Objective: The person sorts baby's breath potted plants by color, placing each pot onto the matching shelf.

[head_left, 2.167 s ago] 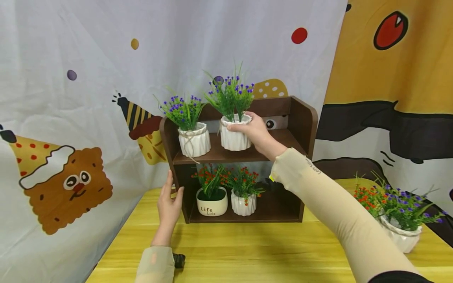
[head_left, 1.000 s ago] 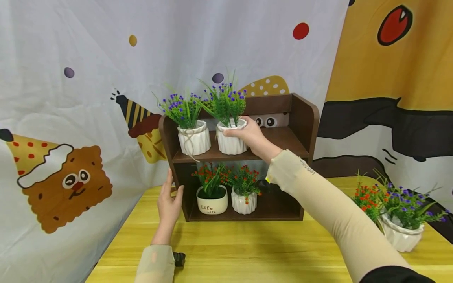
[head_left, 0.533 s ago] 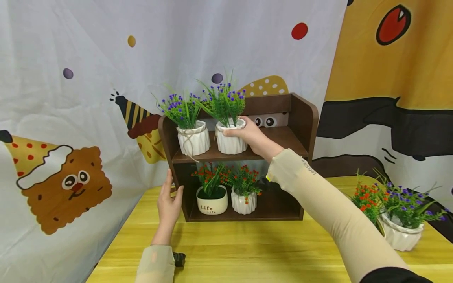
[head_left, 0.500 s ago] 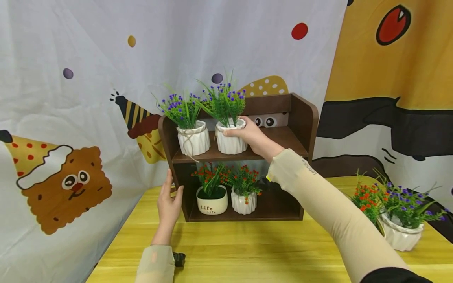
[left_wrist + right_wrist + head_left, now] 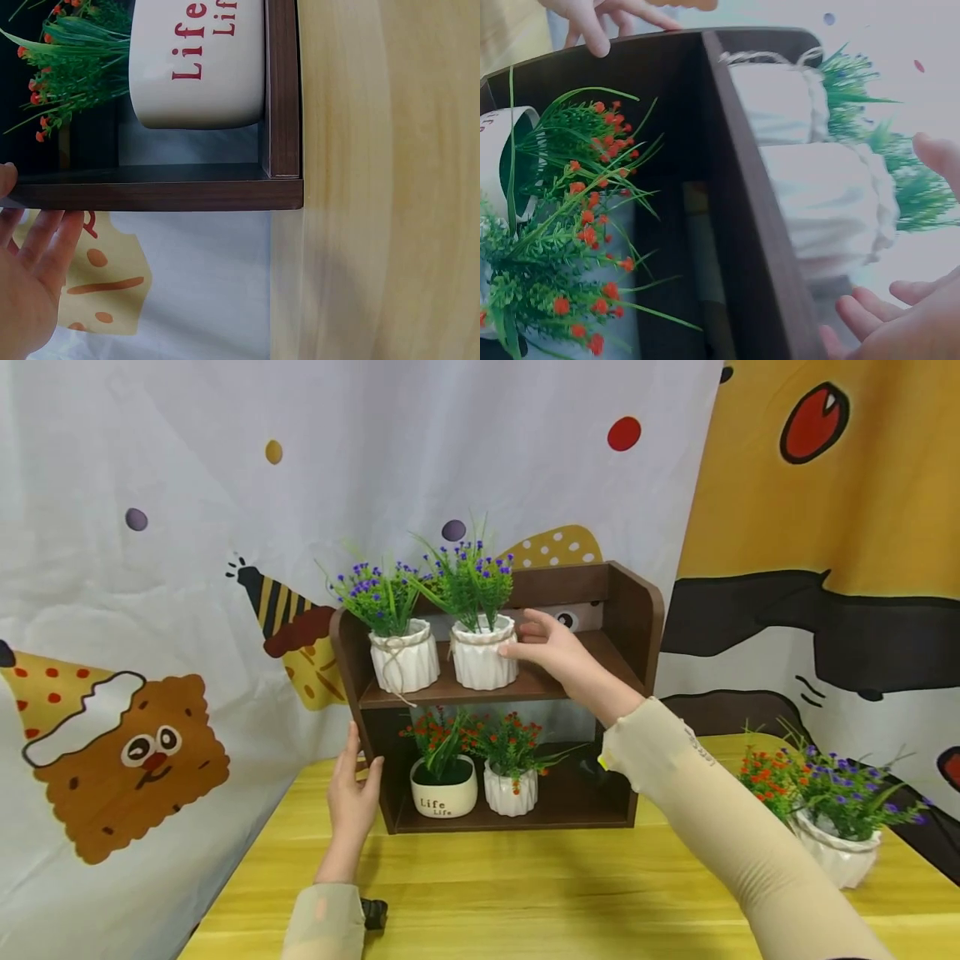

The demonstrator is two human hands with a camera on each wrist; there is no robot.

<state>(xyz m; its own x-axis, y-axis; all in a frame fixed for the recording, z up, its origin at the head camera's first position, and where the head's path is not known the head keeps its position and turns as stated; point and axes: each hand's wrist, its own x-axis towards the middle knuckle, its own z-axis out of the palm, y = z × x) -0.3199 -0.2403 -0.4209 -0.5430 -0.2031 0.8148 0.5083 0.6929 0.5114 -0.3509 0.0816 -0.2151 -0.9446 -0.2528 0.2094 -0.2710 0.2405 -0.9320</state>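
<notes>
On the upper level of a brown two-tier shelf (image 5: 487,695), two white pots with purple flowers stand upright side by side. My right hand (image 5: 558,656) is just right of the right-hand pot (image 5: 486,656), fingers spread and holding nothing. The right wrist view shows a gap between that pot and the fingers (image 5: 859,311). The other purple-flowered pot (image 5: 405,658), tied with twine, is farther left. My left hand (image 5: 352,793) rests against the shelf's left side panel with straight fingers. In the left wrist view, its thumb lies at the panel's front edge, its fingers (image 5: 56,240) along the outside.
On the lower level stand a cream "Life" pot (image 5: 444,793) and a white pot (image 5: 512,792), both with red flowers. To the right on the wooden table (image 5: 495,893) are a white pot with purple flowers (image 5: 836,852) and a red-flowered plant (image 5: 768,777). A printed cloth (image 5: 187,610) hangs behind.
My right hand carried the purple-flowered pot left and down onto the upper shelf, then let go and drew back to the right. The left hand has stayed at the side panel.
</notes>
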